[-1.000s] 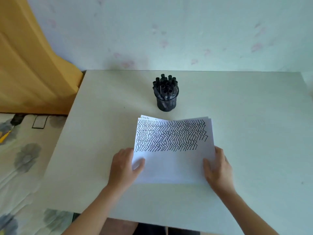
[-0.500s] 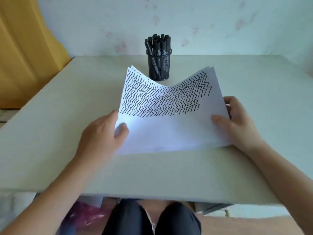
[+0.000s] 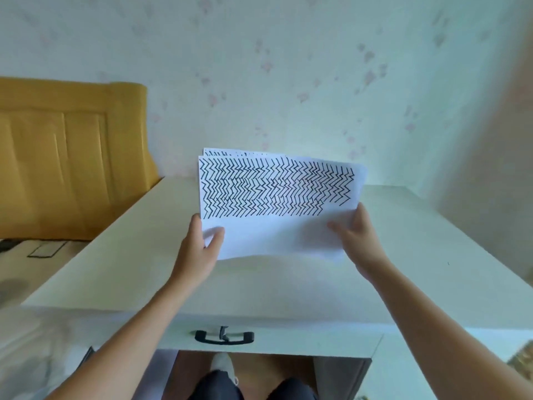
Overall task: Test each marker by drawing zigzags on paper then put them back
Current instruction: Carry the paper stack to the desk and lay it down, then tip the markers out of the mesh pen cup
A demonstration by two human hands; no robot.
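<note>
- The paper (image 3: 277, 203) is a thin stack you hold up off the desk (image 3: 418, 246), tilted toward you; its upper half is packed with rows of black zigzags, and a second marked sheet peeks out behind the top edge.
- Your left hand (image 3: 199, 249) pinches the paper's lower left corner, thumb on the front.
- Your right hand (image 3: 356, 238) pinches the lower right edge, thumb on the front, fingers behind.
- No marker shows anywhere; if any stand behind the paper, the stack hides them, so you cannot tell from here whether all are put back.
- Judging by the dense rows and your marker-free hands, testing looks largely or wholly done; the bottom of the paper is blank.
- Below the paper, the desk's drawer handle (image 3: 224, 337) sits at the front edge.
</note>
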